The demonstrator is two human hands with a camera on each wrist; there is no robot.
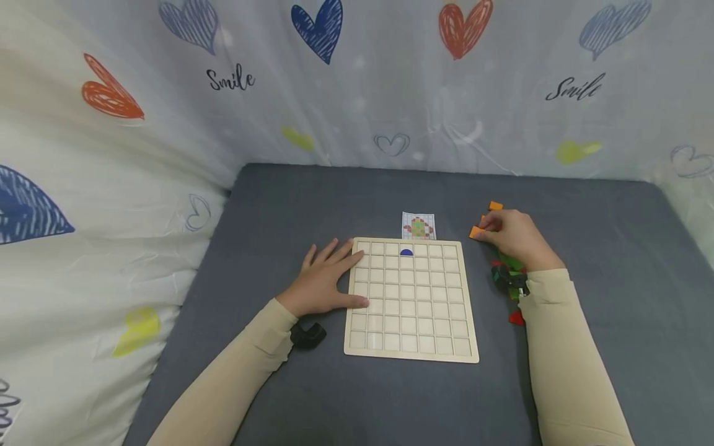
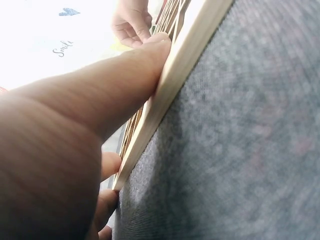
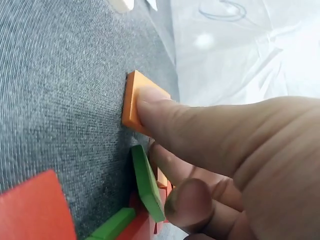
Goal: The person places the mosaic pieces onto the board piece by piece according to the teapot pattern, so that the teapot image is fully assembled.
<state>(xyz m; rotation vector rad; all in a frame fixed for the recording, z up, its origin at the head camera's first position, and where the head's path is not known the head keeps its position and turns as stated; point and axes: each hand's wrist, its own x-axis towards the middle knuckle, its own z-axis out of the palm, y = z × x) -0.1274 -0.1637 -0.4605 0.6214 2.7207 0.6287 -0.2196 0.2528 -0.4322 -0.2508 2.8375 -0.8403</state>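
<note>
A wooden grid board lies flat, with one blue half-circle piece in a cell of its top row. My left hand rests on the board's left edge with fingers spread; the thumb lies over the rim in the left wrist view. Right of the board, my right hand pinches an orange tile, its thumb pressed on the tile and the other fingers curled behind. Beside those fingers a green tile leans at a tilt. The hand partly hides the pieces beneath it.
A small card with a coloured grid pattern lies at the board's far edge. Another orange piece sits beyond my right hand. Green pieces and a red piece lie by the right wrist. A curtain hangs behind the table.
</note>
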